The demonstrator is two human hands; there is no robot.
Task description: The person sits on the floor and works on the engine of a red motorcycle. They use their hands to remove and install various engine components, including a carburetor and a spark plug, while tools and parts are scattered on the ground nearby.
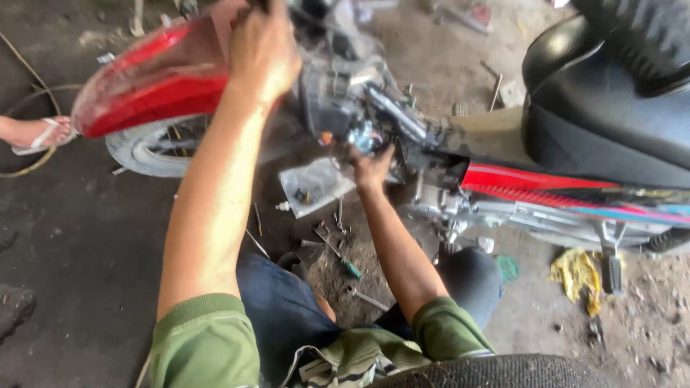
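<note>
Your left hand (262,47) grips the upper front of the motorcycle (460,136) — a red-panelled machine lying across the view, its black seat (611,93) at right, its red front fender (147,86) over the spoked front wheel (154,147) at left. Your right hand (371,169) reaches into the exposed engine area (374,118) — bare metal parts and cables, fairing removed — fingers pressed against a component there, somewhat blurred.
</note>
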